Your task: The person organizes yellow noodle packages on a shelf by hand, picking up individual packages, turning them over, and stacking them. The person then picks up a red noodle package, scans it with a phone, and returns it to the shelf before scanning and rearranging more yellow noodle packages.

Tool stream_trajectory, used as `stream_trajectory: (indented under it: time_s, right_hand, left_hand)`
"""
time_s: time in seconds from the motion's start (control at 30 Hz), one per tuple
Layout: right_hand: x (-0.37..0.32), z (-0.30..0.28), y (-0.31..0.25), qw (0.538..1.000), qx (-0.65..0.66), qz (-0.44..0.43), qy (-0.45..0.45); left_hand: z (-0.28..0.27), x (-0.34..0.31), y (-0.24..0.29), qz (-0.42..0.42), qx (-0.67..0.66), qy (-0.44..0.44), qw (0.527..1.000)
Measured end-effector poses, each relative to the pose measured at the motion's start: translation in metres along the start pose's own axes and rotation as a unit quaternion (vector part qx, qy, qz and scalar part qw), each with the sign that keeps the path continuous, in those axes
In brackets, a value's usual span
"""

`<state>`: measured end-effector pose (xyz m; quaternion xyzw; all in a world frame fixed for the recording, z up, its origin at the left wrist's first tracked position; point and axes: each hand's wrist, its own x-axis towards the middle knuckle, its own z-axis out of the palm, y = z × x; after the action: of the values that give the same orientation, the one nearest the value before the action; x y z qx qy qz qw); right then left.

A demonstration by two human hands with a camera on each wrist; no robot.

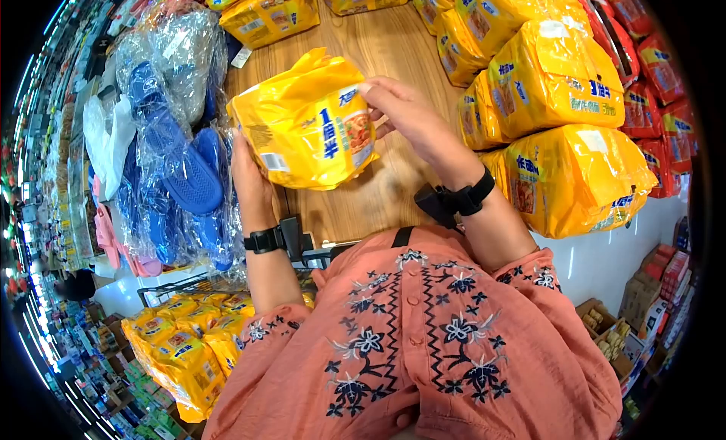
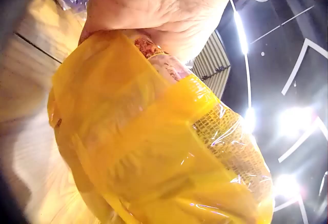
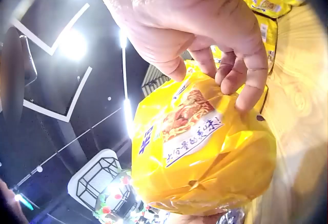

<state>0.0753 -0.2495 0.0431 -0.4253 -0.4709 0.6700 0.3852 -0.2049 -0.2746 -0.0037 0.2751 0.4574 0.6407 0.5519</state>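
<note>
A yellow noodle packet (image 1: 306, 126) is held up between both hands above the wooden table. The left hand (image 1: 253, 175) supports it at its left side, its fingers hidden behind the packet. In the left wrist view the palm (image 2: 159, 13) lies against the yellow wrapper (image 2: 148, 131). The right hand (image 1: 408, 115) pinches the packet's upper right edge, thumb in front. In the right wrist view the right hand (image 3: 200, 34) has its thumb and bent fingertips on the end of the packet (image 3: 205, 142), beside the printed food picture.
Yellow packets (image 1: 560, 84) are stacked at the right of the wooden table (image 1: 363, 205), with red packets (image 1: 643, 107) beyond. More yellow packets (image 1: 272, 16) lie at the far edge. Wrapped blue slippers (image 1: 189, 175) hang at left, above a basket of yellow packets (image 1: 181, 357).
</note>
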Motion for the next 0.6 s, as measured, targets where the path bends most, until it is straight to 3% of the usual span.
stream_trajectory:
  time_s: [0.1, 0.2, 0.33, 0.47, 0.6]
  right_hand:
    - [0.003, -0.007, 0.002, 0.997, -0.02, 0.003, 0.071]
    - [0.017, -0.025, 0.026, 0.981, -0.126, -0.055, 0.139]
    - [0.017, -0.039, 0.045, 0.973, -0.116, -0.078, 0.182]
    - [0.025, -0.053, 0.08, 0.974, -0.072, -0.084, 0.198]
    - [0.023, -0.058, 0.094, 0.975, 0.082, -0.067, 0.194]
  left_hand:
    - [0.009, 0.011, -0.01, 0.024, 0.023, -0.014, 0.999]
    - [0.01, 0.025, -0.029, 0.053, 0.095, -0.019, 0.994]
    - [0.044, 0.007, -0.038, 0.079, 0.151, -0.029, 0.985]
    - [0.051, -0.004, -0.04, 0.08, 0.198, -0.037, 0.976]
    - [0.05, -0.018, -0.044, 0.074, 0.26, -0.043, 0.962]
